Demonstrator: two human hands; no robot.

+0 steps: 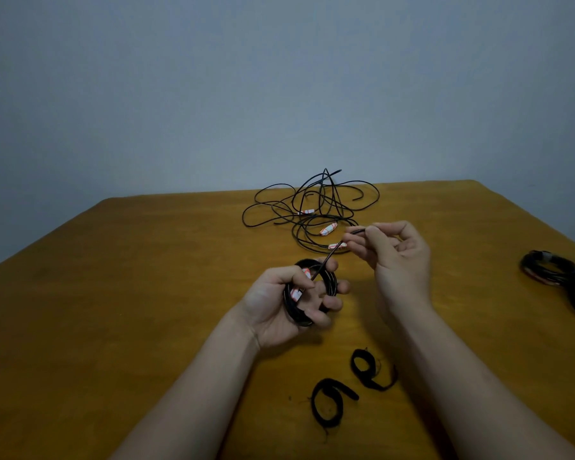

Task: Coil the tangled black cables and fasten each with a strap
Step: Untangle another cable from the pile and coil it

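Note:
My left hand (289,300) grips a small coil of black cable (331,282) with white and red labels on it. A short free end of that cable (334,249) runs up and right to my right hand (395,254), which pinches it between thumb and fingers. Beyond both hands, a tangled heap of black cables (312,207) with white and red tags lies on the wooden table (146,277). Two curled black straps lie near me: one strap (329,403) and a second strap (372,370) close to my right forearm.
Two coiled black cable bundles (558,277) lie near the table's right edge, partly cut off by the frame. A plain grey wall stands behind the table's far edge.

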